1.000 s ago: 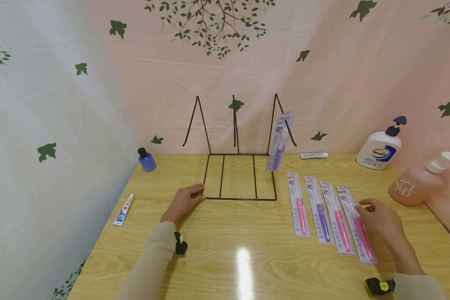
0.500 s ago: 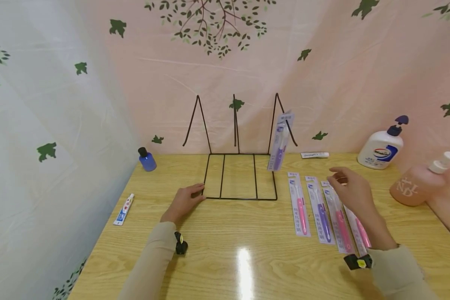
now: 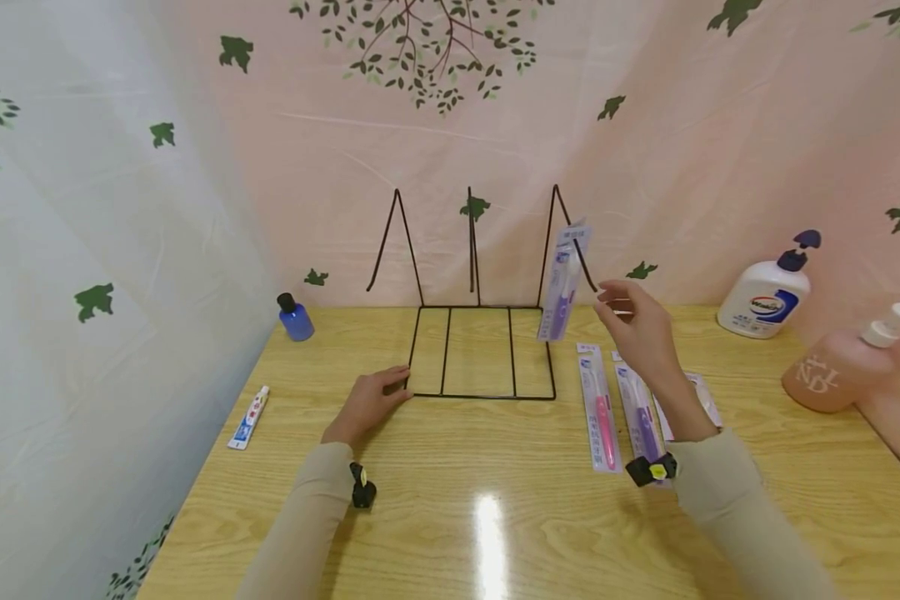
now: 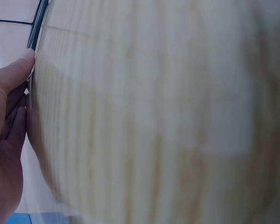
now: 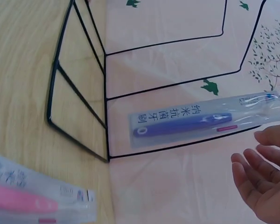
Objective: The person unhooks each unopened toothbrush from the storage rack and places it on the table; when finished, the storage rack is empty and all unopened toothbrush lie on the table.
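Observation:
My left hand [image 3: 367, 404] pinches the front left corner of a black wire display rack [image 3: 480, 397]; in the left wrist view its thumb and fingers lie on the rack's wire [image 4: 36, 30]. A packaged purple toothbrush [image 3: 562, 287] hangs on the rack's right hook. My right hand [image 3: 637, 329] is at that hook's tip, its fingers loosely bent with nothing seen between them; whether they touch the tip I cannot tell. Below it lie a packaged pink toothbrush [image 3: 600, 408] and another purple toothbrush [image 3: 637, 404]. My right forearm mostly covers further packs [image 3: 703, 398].
A blue bottle [image 3: 296, 321] and a toothpaste tube [image 3: 249, 417] are on the left of the wooden table [image 3: 420, 500]. At the right stand a white pump bottle [image 3: 763, 296] and a pinkish pump bottle [image 3: 832, 371]. A patterned cloth [image 3: 330, 108] hangs behind the rack.
My right hand has moved from the rightmost toothbrush pack leftward and up to the rack's right hook. It now hides the small white tube at the back. The left hand has stayed put.

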Demonstrator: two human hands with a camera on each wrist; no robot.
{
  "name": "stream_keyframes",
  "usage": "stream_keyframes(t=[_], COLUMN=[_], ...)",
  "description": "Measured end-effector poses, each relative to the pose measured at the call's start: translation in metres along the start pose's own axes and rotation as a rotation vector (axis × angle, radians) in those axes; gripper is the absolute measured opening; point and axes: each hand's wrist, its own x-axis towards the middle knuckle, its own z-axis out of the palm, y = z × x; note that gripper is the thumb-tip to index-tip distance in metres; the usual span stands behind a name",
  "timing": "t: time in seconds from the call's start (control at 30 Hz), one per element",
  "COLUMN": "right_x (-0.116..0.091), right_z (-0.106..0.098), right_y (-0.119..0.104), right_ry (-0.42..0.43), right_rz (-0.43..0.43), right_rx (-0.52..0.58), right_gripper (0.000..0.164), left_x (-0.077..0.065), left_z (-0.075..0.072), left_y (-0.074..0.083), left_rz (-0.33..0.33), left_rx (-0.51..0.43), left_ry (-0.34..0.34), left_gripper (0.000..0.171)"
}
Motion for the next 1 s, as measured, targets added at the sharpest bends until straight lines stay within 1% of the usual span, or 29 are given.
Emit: stream_keyframes(t=[0.17,0.27,0.43,0.57,0.7,0.77,0.83,1.0], right_x=[0.016,0.022,0.026,0.026,0.022,0.019,0.016,0.014], right_z=[0.015,0.021,0.028,0.03,0.028,0.026,0.025,0.026], right_y=[-0.002,-0.003,-0.005,-0.007,-0.017,-0.023,-0.029,-0.032], right_ry=[0.017,0.042,0.075,0.093,0.097,0.094,0.091,0.086], right_rz=[0.009,0.024,0.054,0.072,0.048,0.025,0.001,-0.021], right_rx=[0.095,0.132,0.191,0.265,0.343,0.385,0.42,0.477], right_gripper=[0.036,0.032,0.029,0.024,0.014,0.012,0.014,0.017], left_x=[0.0,0.0,-0.001,-0.001,-0.001,-0.001,-0.001,0.0], left_z=[0.0,0.001,0.001,0.001,0.001,0.001,0.0,0.001], left_y=[0.001,0.0,0.0,0.001,-0.001,-0.001,-0.001,0.0], left_rz=[0.009,0.0,-0.02,-0.015,-0.011,-0.015,-0.02,-0.013], left_rx=[0.006,-0.004,-0.033,-0.035,-0.028,-0.027,-0.028,-0.028], left_ry=[0.007,0.007,-0.003,-0.007,-0.007,-0.006,-0.007,-0.004], left_gripper=[0.049,0.048,0.049,0.049,0.049,0.049,0.049,0.049])
